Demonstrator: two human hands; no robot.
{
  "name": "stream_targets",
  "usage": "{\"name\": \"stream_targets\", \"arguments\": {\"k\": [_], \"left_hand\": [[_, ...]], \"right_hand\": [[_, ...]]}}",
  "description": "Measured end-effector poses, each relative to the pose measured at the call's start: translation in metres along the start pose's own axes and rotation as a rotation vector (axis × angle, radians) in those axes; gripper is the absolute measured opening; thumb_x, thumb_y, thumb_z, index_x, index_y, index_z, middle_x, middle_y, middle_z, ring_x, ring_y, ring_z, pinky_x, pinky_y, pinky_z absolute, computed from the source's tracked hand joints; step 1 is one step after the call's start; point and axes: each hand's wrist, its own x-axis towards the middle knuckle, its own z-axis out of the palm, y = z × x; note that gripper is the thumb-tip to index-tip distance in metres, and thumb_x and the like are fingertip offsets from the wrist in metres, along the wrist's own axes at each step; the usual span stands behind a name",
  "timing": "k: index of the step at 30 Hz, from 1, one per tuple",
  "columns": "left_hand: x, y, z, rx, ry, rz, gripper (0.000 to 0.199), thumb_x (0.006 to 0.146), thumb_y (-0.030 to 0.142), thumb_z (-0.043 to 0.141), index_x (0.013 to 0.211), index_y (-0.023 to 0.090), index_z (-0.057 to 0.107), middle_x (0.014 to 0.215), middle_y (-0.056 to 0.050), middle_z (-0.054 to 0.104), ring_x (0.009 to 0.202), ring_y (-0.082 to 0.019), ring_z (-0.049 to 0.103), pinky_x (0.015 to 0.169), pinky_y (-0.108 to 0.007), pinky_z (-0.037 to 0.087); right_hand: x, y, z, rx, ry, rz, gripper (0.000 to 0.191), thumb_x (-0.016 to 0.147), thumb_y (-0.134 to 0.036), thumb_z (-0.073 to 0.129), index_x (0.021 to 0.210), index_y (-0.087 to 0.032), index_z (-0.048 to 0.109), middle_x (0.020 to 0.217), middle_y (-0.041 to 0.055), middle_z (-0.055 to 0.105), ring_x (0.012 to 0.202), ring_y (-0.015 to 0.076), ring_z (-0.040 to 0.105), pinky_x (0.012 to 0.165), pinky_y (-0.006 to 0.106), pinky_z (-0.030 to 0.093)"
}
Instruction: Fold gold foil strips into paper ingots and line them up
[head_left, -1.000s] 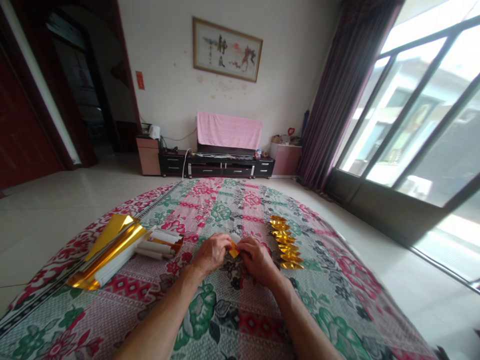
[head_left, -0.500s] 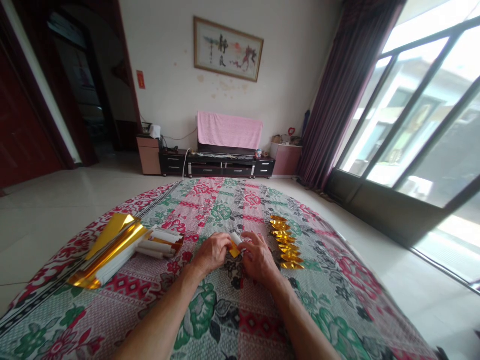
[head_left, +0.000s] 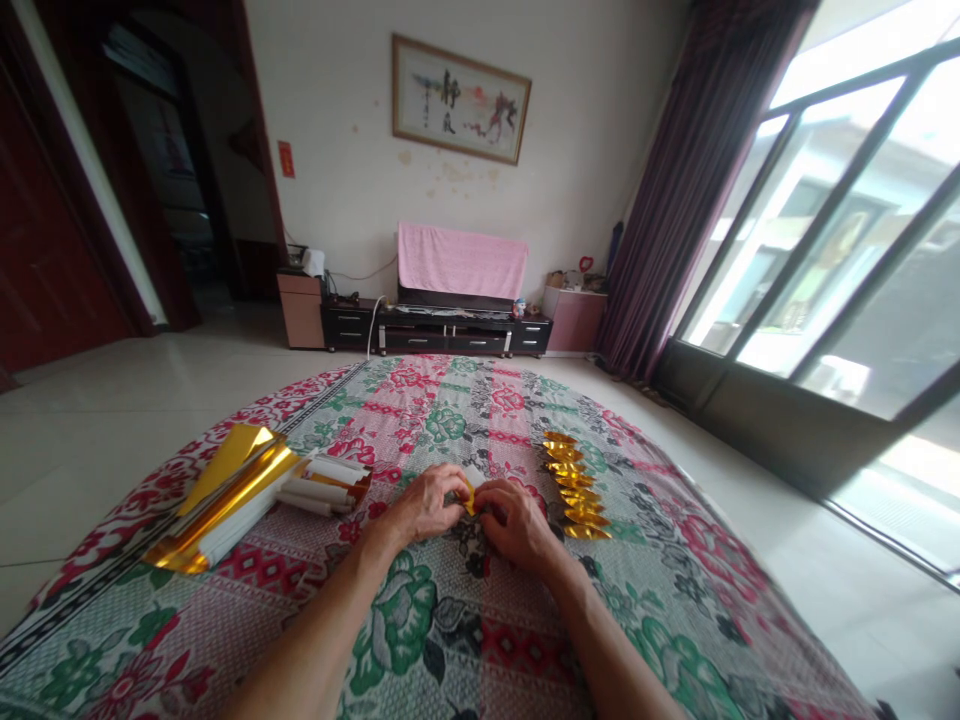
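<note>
Between my hands, over the middle of the patterned tablecloth [head_left: 442,425], is a small piece of gold and white paper [head_left: 474,478], rolled or folded; the fingers hide much of it. My left hand [head_left: 433,502] pinches its left side, fingers closed. From the right, my right hand [head_left: 517,518] grips the same paper with curled fingers. To the right of that hand stands a row of folded gold paper pieces [head_left: 577,490], pointed at both ends. Over on the left lie white paper rolls [head_left: 319,492] with gold showing at one end.
Large gold foil sheets [head_left: 244,480], partly rolled, lie at the table's left beside the rolls. Beyond the table's far edge stand a low black cabinet [head_left: 442,330] and a pink cloth [head_left: 461,258] draped over something. Windows [head_left: 840,230] and a purple curtain [head_left: 660,200] are on the right.
The fingers of my right hand have curled in closer around the paper, and less of its white and gold surface shows. My view has shifted slightly.
</note>
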Motion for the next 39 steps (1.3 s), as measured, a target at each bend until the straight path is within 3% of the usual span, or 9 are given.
{"name": "stream_targets", "arguments": {"k": [7, 20, 26, 32, 39], "left_hand": [[0.000, 0.014, 0.001, 0.103, 0.028, -0.001, 0.008, 0.074, 0.015, 0.056, 0.079, 0.018, 0.062, 0.091, -0.004, 0.060, 0.091, -0.017, 0.053, 0.085, -0.031, 0.042], [-0.001, 0.008, 0.002, 0.116, 0.028, 0.048, 0.011, 0.081, 0.018, 0.051, 0.085, 0.019, 0.061, 0.094, -0.004, 0.060, 0.092, -0.017, 0.052, 0.086, -0.031, 0.041], [0.000, 0.009, 0.002, 0.131, 0.031, 0.049, 0.011, 0.082, 0.017, 0.049, 0.082, 0.018, 0.060, 0.094, -0.004, 0.060, 0.092, -0.017, 0.052, 0.085, -0.030, 0.042], [0.000, 0.008, 0.004, 0.122, 0.058, 0.048, 0.011, 0.082, 0.018, 0.049, 0.078, 0.019, 0.060, 0.091, -0.003, 0.060, 0.090, -0.016, 0.054, 0.083, -0.030, 0.042], [0.000, 0.008, 0.004, 0.102, 0.062, 0.039, 0.009, 0.080, 0.015, 0.051, 0.079, 0.018, 0.059, 0.092, -0.003, 0.060, 0.090, -0.016, 0.053, 0.084, -0.030, 0.042]], "right_hand": [[0.002, 0.003, 0.002, 0.001, 0.025, 0.004, 0.028, 0.065, -0.005, 0.052, 0.085, -0.021, 0.065, 0.093, 0.0031, 0.064, 0.089, 0.0163, 0.057, 0.084, 0.031, 0.041], [0.001, -0.001, 0.002, -0.093, 0.015, 0.052, 0.026, 0.068, -0.009, 0.053, 0.090, -0.021, 0.060, 0.090, 0.0027, 0.061, 0.085, 0.0172, 0.054, 0.081, 0.030, 0.038], [0.001, -0.001, 0.008, -0.101, 0.112, 0.141, 0.018, 0.068, -0.013, 0.056, 0.086, -0.019, 0.057, 0.081, 0.0022, 0.060, 0.076, 0.0162, 0.053, 0.074, 0.029, 0.040], [0.000, 0.004, 0.008, -0.003, 0.098, 0.027, 0.013, 0.066, -0.008, 0.055, 0.071, -0.019, 0.058, 0.083, 0.0025, 0.061, 0.079, 0.0146, 0.055, 0.076, 0.027, 0.041], [0.000, 0.005, 0.011, 0.009, 0.114, 0.026, 0.013, 0.070, -0.009, 0.055, 0.074, -0.020, 0.062, 0.087, 0.0027, 0.062, 0.081, 0.0146, 0.056, 0.078, 0.027, 0.042]]}}
